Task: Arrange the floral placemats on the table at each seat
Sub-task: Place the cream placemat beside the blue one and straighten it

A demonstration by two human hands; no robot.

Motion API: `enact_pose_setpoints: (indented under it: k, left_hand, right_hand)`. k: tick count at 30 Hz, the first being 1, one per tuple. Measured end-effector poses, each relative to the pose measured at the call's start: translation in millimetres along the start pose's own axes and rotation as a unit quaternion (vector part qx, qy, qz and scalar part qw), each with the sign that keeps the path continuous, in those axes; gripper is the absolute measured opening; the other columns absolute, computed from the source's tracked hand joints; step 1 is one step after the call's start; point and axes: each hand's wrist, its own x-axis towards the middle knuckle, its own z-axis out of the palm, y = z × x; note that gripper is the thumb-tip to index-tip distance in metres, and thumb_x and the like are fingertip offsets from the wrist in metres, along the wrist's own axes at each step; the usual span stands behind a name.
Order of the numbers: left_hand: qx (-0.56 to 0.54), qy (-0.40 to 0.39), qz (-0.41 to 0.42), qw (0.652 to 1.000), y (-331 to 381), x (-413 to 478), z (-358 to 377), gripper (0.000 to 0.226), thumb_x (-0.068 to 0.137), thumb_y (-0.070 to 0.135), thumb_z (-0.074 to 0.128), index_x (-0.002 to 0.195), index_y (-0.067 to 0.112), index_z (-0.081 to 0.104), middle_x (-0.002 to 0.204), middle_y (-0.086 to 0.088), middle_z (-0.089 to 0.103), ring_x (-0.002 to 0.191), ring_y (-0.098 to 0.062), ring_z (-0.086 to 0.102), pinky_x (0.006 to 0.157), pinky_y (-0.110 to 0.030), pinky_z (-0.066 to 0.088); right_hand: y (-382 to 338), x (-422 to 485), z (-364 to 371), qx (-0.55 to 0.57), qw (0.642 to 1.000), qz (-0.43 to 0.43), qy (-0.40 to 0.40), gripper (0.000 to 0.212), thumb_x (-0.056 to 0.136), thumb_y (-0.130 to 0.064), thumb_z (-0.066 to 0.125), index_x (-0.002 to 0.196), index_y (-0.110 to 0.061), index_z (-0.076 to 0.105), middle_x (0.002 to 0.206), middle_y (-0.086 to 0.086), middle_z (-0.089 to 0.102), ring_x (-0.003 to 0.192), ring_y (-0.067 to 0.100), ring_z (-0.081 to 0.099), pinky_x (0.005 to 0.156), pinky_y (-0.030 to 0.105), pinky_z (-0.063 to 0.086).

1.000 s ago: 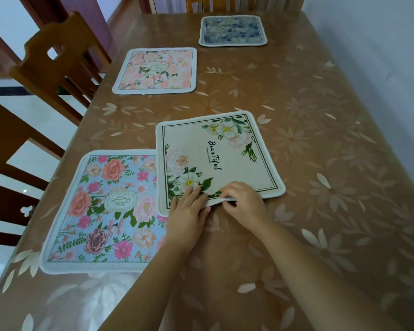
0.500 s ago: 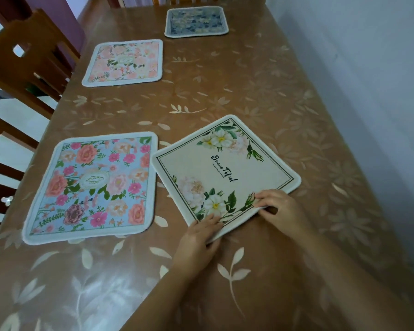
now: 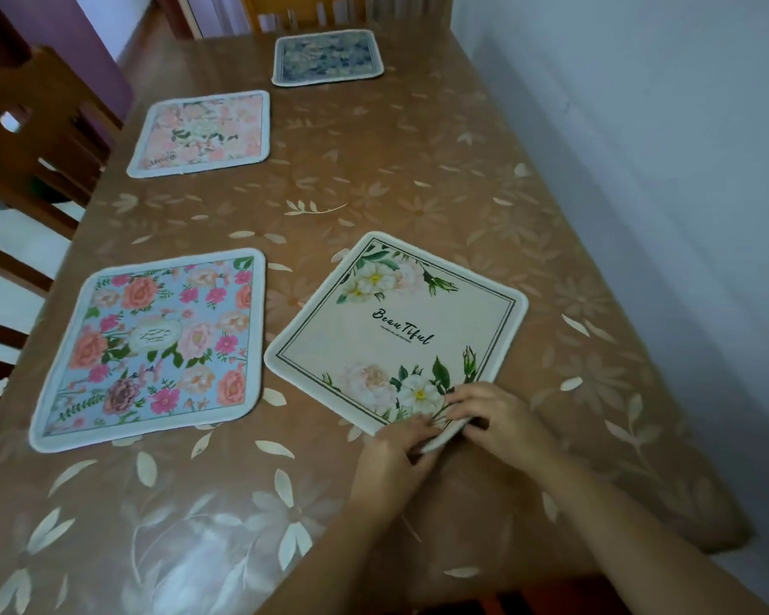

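Observation:
A cream placemat (image 3: 396, 330) with white flowers and the word "Beautiful" lies skewed like a diamond on the near right of the table. Both hands pinch its nearest corner, which is lifted a little off the table: my left hand (image 3: 394, 454) from the left, my right hand (image 3: 502, 419) from the right. A blue placemat (image 3: 152, 348) with pink flowers lies flat to the left, apart from the cream one. Farther along the left side lies a pink placemat (image 3: 203, 133). A dark blue placemat (image 3: 327, 57) sits at the far end.
The table (image 3: 418, 179) wears a brown cloth with pale leaf prints. Wooden chairs (image 3: 32, 139) stand along the left side and one at the far end. A white wall (image 3: 662, 170) runs close along the table's right edge.
The cream placemat has slid right and turned, off the blue placemat it overlapped, leaving a gap. Both hands moved right with it and came together at its near corner.

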Motion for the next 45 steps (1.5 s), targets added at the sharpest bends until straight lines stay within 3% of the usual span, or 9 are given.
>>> enact_pose_setpoints:
  k: [6,12,16,20,23,26,35,39,45]
  left_hand:
    - [0.111,-0.013,0.057,0.992,-18.2,10.6,-2.4,0.019,0.071,0.007,0.076,0.09,0.008,0.072,0.11,-0.012,0.067,0.11,-0.028,0.058,0.095,-0.046,0.043]
    - [0.184,-0.106,0.034,0.977,-46.7,26.1,-19.1,0.041,0.08,0.03,0.067,0.118,0.019,0.058,0.145,0.0,0.036,0.137,-0.018,0.022,0.109,-0.044,0.014]
    - [0.181,-0.123,0.077,0.973,-51.5,30.4,-29.9,0.04,0.077,0.022,0.072,0.113,0.008,0.061,0.137,-0.012,0.046,0.131,-0.033,0.032,0.102,-0.06,0.026]
    - [0.206,-0.113,0.142,0.962,-52.5,28.0,-32.0,0.037,0.069,0.016,0.077,0.101,0.001,0.066,0.12,-0.02,0.059,0.112,-0.045,0.05,0.083,-0.067,0.04]
    - [0.215,-0.083,0.164,0.959,-52.1,27.8,-30.0,0.031,0.072,0.018,0.074,0.097,0.001,0.068,0.115,-0.019,0.063,0.107,-0.044,0.055,0.079,-0.065,0.043]
    - [0.194,-0.079,0.148,0.967,-53.3,26.7,-31.7,0.031,0.076,0.021,0.071,0.1,0.003,0.068,0.119,-0.016,0.061,0.113,-0.041,0.052,0.087,-0.062,0.041]
    - [0.143,-0.053,0.059,0.987,-53.7,29.6,-45.0,0.025,0.081,0.007,0.066,0.106,0.011,0.067,0.118,-0.007,0.063,0.119,-0.026,0.05,0.101,-0.048,0.032]
    - [0.15,-0.043,0.117,0.981,-40.4,24.8,-48.1,0.023,0.071,0.006,0.076,0.093,0.011,0.073,0.094,-0.006,0.073,0.091,-0.022,0.068,0.079,-0.038,0.053]
    - [0.112,0.007,0.059,0.992,-31.6,-20.1,-37.9,0.012,0.069,0.012,0.077,0.08,0.015,0.074,0.08,0.002,0.071,0.074,-0.012,0.063,0.065,-0.02,0.05]
  right_hand:
    - [26.0,-18.8,-36.4,-0.05,0.995,0.079,0.046,0.031,0.069,0.013,0.068,0.091,-0.008,0.072,0.111,0.01,0.066,0.106,0.026,0.058,0.093,0.03,0.04]
    - [11.5,-29.0,-29.6,-0.064,0.996,0.067,0.016,0.039,0.08,0.0,0.059,0.114,-0.018,0.062,0.129,0.0,0.054,0.125,0.016,0.04,0.106,0.029,0.025]
    - [-11.3,-13.7,6.2,-0.081,0.994,0.031,-0.065,0.047,0.086,-0.032,0.057,0.131,-0.026,0.045,0.144,-0.005,0.035,0.135,0.011,0.02,0.11,0.029,0.01]
    - [-12.8,2.9,33.5,-0.135,0.989,0.028,-0.06,0.054,0.084,-0.04,0.056,0.134,-0.026,0.038,0.151,-0.007,0.02,0.138,0.012,0.006,0.112,0.034,0.004]
    - [-14.7,8.9,31.7,-0.15,0.989,-0.015,-0.014,0.044,0.076,-0.03,0.069,0.116,-0.015,0.06,0.137,0.007,0.047,0.132,0.026,0.032,0.108,0.043,0.027]
    - [-17.3,8.2,30.1,-0.129,0.988,-0.067,0.05,0.03,0.061,-0.013,0.081,0.089,-0.007,0.072,0.1,0.011,0.07,0.104,0.032,0.06,0.086,0.049,0.051]
    - [-16.8,2.2,27.2,-0.035,0.994,-0.051,0.092,0.027,0.068,-0.007,0.079,0.093,-0.005,0.071,0.098,0.01,0.07,0.099,0.024,0.063,0.087,0.042,0.052]
    - [-12.4,-5.2,23.3,-0.048,0.992,-0.087,0.077,0.03,0.065,-0.002,0.079,0.094,-0.003,0.07,0.099,0.011,0.07,0.099,0.024,0.063,0.087,0.043,0.052]
    - [-2.0,-12.1,7.3,-0.076,0.993,-0.089,0.006,0.035,0.064,-0.002,0.081,0.097,-0.004,0.071,0.107,0.014,0.068,0.107,0.03,0.059,0.092,0.046,0.044]
